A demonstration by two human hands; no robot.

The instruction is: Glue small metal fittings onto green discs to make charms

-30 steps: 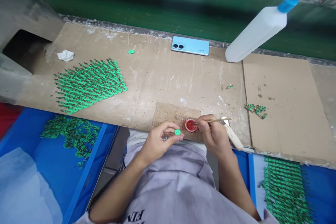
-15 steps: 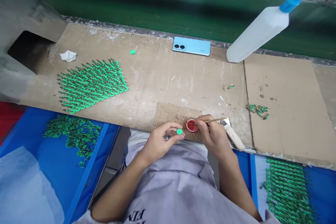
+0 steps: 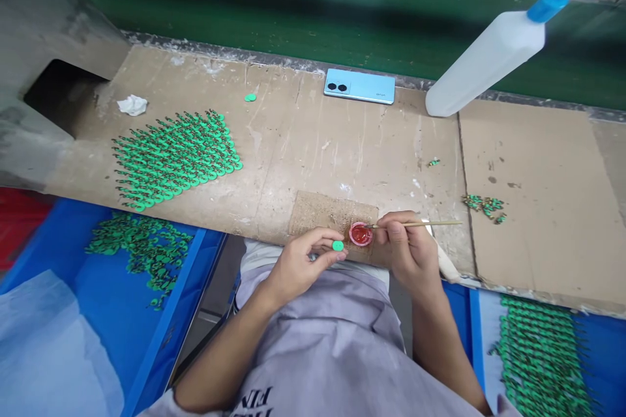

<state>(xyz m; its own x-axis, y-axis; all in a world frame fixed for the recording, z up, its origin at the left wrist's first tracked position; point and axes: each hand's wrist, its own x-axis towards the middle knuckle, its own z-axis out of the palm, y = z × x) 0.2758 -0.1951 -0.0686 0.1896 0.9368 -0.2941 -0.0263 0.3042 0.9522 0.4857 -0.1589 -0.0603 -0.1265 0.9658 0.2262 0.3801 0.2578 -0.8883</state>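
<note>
Between the thumb and fingers of my left hand (image 3: 306,264) is a small round green disc (image 3: 338,245), its flat face turned up. My right hand (image 3: 411,249) pinches a thin wooden-handled paintbrush (image 3: 440,223), held nearly level with its tip at the right rim of a small cup of red paint (image 3: 360,234). The cup stands on a speckled brown cardboard piece (image 3: 317,208) at the table's near edge, just right of the green disc. Beside my right hand lies a whitish-handled tool (image 3: 447,266), partly hidden by the hand.
Rows of green discs with metal links (image 3: 178,159) cover the table's left part. A light blue phone (image 3: 359,86) and a white squeeze bottle (image 3: 482,65) are at the back. Small green-and-gold pieces (image 3: 484,204) lie right. Blue trays (image 3: 98,280) with green pieces flank my lap.
My right hand has shifted slightly right and turned, drawing the brush from inside the cup to its right rim and laying it more level. The left hand still holds the disc.
</note>
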